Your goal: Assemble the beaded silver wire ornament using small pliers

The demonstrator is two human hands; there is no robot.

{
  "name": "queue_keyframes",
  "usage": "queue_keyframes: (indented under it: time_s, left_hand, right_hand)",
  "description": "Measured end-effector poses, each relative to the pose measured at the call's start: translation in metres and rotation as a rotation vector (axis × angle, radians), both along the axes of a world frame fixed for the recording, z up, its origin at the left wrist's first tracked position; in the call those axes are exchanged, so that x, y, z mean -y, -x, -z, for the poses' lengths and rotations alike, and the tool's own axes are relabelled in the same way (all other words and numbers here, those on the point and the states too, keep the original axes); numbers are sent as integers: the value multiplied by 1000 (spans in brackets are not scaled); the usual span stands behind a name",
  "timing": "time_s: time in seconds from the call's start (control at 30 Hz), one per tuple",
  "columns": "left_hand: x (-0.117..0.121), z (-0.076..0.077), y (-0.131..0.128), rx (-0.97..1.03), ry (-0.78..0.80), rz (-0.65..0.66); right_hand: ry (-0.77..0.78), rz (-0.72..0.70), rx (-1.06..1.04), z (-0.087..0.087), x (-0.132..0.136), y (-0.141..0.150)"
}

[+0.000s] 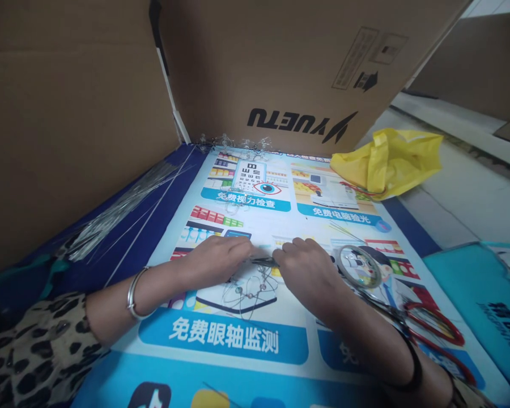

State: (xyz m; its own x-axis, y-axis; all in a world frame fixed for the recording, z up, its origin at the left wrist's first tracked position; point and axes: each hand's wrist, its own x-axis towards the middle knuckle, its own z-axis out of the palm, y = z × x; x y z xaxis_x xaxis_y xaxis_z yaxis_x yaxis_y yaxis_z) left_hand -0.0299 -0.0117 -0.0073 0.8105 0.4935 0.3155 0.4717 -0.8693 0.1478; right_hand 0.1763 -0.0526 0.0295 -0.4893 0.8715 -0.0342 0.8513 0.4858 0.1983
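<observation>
My left hand [223,258], a bangle on its wrist, is closed in a pinch at the near end of a beaded wire piece [250,294]. Thin looped wires and a few small beads hang below the fingers, over the printed sheet. My right hand [308,269] is wrapped round a pair of pliers [265,262]. The dark jaws point left, to the wire close by my left fingertips. Whether the jaws clamp the wire is too small to tell. The palm hides the pliers' handles.
Red-handled scissors [437,324] and a roll of tape [359,266] lie by my right forearm. A wire bundle [123,209] lies at left. More beaded wire pieces [246,146] rest against the cardboard box [280,62]. A yellow bag [385,161] sits at back right.
</observation>
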Motion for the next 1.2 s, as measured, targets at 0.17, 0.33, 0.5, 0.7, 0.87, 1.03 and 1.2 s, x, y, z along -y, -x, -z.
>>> queue_keyframes:
  time_s: [0.17, 0.33, 0.5, 0.7, 0.87, 1.03, 1.2]
  left_hand:
    - [0, 1, 1, 19, 9, 3]
    - [-1, -2, -1, 58, 164, -77]
    - [-4, -6, -3, 240, 501, -137]
    - [-5, 1, -4, 331, 609, -198]
    - [-4, 0, -5, 306, 535, -149]
    - [-2, -2, -4, 284, 433, -81]
    - [0, -2, -3, 212, 270, -29]
  right_hand:
    - [2, 4, 1, -1, 0, 0]
    - [-15, -8, 37, -5, 4, 4]
    - [-4, -8, 52, -5, 6, 5]
    - [-20, -30, 15, 0, 5, 4]
    - [-23, -39, 15, 2, 5, 2]
    - [-25, -26, 6, 1, 5, 3]
    - [-6, -13, -17, 2, 4, 2]
